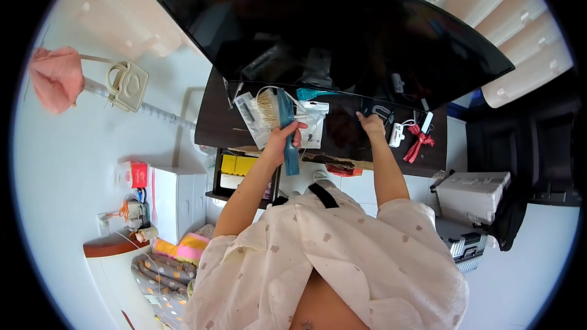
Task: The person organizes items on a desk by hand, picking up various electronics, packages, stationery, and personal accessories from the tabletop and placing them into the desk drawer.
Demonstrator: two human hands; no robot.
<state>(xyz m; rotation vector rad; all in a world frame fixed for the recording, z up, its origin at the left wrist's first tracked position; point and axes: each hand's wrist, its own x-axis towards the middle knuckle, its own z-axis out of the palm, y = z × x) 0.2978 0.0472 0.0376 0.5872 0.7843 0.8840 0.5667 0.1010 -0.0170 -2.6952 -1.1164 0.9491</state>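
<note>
My left hand (286, 137) is wrapped round the blue handle of a wide brush (285, 110), whose pale bristles point up and to the left above the desk (342, 132). Behind the brush lie clear plastic bags (315, 123) with small items inside. My right hand (371, 124) reaches to the desk under the monitor, its fingers curled at a dark object (382, 112) with a grey loop; what exactly they grip is hidden. A white plug-like device (397, 135) and a red ribbon bow (419, 143) lie just right of that hand. A teal item (313, 93) rests near the monitor's foot.
A large black monitor (342, 36) overhangs the back of the desk. Below the front edge, a drawer (229, 195) stands pulled out with yellow packets (237, 164) in it. Suitcases (472, 197) stand at right, a white cabinet (174, 201) at left.
</note>
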